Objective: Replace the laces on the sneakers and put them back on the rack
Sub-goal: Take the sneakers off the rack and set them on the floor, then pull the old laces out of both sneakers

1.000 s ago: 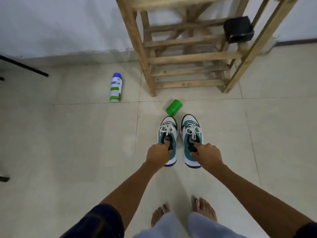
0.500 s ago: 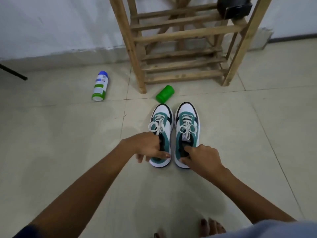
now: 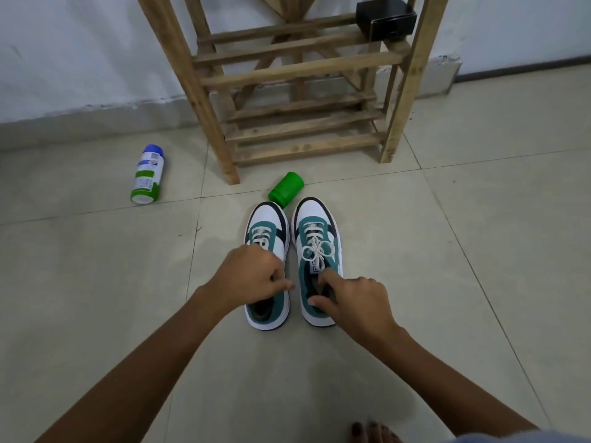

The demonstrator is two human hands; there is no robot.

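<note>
Down at the near edge, toes [image 3: 372,433] just peek into view on the tiled floor [image 3: 96,314]. Both arms reach forward to the sneakers, which sit side by side, toes toward the rack.

The left hand [image 3: 248,278] sits over the left sneaker [image 3: 268,266], fingers [image 3: 281,284] curled down at the tongue area; they look to be pinching something there, the tongue or the lace ends, though exactly what is hidden under the hand. The right hand [image 3: 355,302] is on the right sneaker [image 3: 318,260], index finger hooked into the opening and thumb pressed against the collar, so it's gripping the shoe's rim.

Laces [image 3: 315,251] are threaded on both shoes, and the right one clearly carries a tied bow. The left shoe's bow is covered by the hand, so no call on that. By the look of it, the lacing job is finished or nearly so, and what's left is lifting the pair onto the shelves.

Just past the sneakers' toes lies a green cap [image 3: 286,189] on its side, touching or nearly touching the left sneaker's toe. Beyond that stands the wooden rack [image 3: 297,135], its slatted shelves showing no shoes. A black box [image 3: 385,17] perches on an upper slat. Well off to the rack's left, a spray can [image 3: 147,175] lies on the floor near the wall [image 3: 80,52].
</note>
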